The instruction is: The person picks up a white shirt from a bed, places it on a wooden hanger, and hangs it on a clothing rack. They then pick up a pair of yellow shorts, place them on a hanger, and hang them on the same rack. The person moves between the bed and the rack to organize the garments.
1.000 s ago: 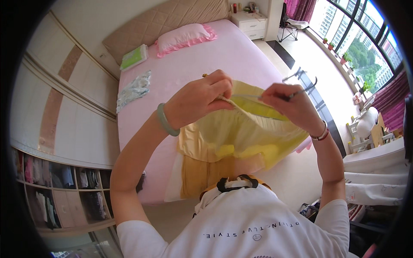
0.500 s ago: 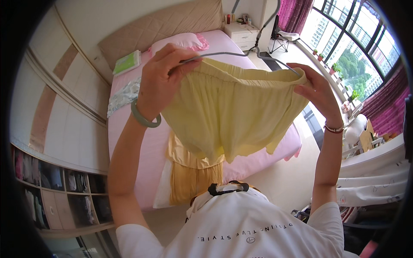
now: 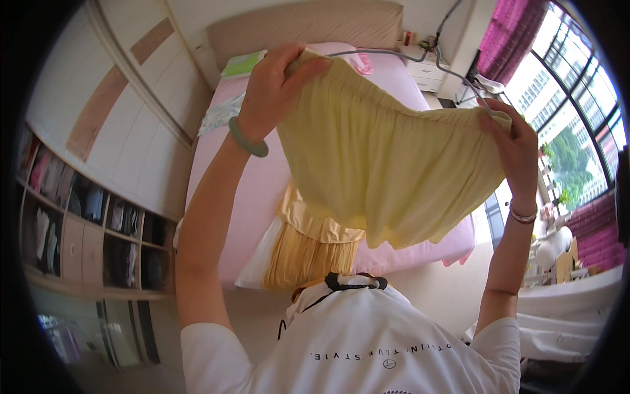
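Note:
Pale yellow shorts (image 3: 387, 157) with a gathered elastic waist hang stretched between my raised hands. A grey wire hanger (image 3: 400, 54) runs along the waistband, one arm reaching each corner; its twisted neck rises at the upper right and leaves the view. My left hand (image 3: 272, 92) is closed on the left waist corner, where the hanger's tip is hidden. At the right corner, my right hand (image 3: 520, 148) pinches the waistband against the hanger's other end. The shorts' legs fall loosely over the bed behind them.
Beyond lies a bed with a pink sheet (image 3: 220, 190); a gold pleated garment (image 3: 308, 253) is draped at its near end. A folded green item (image 3: 243, 64) rests near the headboard. Sliding wardrobe doors and cubbies of clothes (image 3: 88, 200) line the left. Windows (image 3: 571, 111) stand right.
The shorts and hanger have shifted right in view, and the waistband is drawn wider and now slopes down to the right. Both hands keep their hold; the view itself has also tilted.

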`<act>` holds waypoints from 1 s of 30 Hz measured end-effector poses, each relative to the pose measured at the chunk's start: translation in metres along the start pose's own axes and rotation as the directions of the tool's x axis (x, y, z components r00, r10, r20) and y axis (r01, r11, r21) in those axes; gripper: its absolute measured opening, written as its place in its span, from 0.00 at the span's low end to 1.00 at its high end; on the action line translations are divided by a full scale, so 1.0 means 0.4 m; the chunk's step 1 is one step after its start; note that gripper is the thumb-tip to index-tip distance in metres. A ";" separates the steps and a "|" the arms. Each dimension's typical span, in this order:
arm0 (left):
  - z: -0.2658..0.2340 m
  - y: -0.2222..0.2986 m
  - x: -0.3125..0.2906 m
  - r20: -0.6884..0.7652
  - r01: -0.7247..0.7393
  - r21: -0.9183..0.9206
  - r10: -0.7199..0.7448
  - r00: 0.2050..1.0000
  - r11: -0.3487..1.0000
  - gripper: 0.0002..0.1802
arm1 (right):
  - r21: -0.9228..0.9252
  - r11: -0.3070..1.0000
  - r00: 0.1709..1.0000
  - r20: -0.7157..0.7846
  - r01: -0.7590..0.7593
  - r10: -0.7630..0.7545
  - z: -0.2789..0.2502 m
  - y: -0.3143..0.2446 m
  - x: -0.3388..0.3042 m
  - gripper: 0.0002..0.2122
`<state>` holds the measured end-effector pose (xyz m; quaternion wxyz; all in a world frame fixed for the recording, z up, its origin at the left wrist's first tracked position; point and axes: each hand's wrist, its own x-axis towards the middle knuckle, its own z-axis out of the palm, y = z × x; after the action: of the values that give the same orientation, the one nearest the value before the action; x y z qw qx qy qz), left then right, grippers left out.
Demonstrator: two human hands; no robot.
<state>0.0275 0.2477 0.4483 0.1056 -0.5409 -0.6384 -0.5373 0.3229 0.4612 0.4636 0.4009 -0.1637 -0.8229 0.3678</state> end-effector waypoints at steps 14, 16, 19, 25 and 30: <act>-0.297 0.017 -0.316 -0.277 0.302 -0.048 -0.303 0.912 0.952 0.15 | 0.440 0.888 0.784 0.594 -0.131 -0.179 0.234 -0.093 0.016 0.09; -0.305 0.018 -0.382 -0.426 0.277 -0.140 -0.310 0.850 0.951 0.17 | 0.546 0.825 0.836 0.513 -0.143 -0.195 0.264 -0.092 -0.001 0.12; -0.295 0.002 -0.513 -0.588 0.281 -0.212 -0.352 0.728 0.936 0.18 | 0.674 0.720 0.807 0.514 -0.168 -0.293 0.285 -0.078 0.019 0.15; -0.312 0.071 -0.730 -0.571 0.536 -0.351 -0.629 0.528 0.768 0.21 | 0.790 0.565 0.758 0.515 -0.238 -0.401 0.300 -0.135 0.073 0.18; -0.360 0.136 -0.927 -0.745 0.484 -0.396 -0.581 0.328 0.780 0.22 | 0.782 0.552 0.670 0.578 -0.290 -0.467 0.410 -0.252 0.016 0.15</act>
<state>0.1526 -0.0904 0.2716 0.1880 0.0210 -0.6185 -0.7627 0.1935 0.3189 0.4744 0.0808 0.2546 -0.6426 0.7181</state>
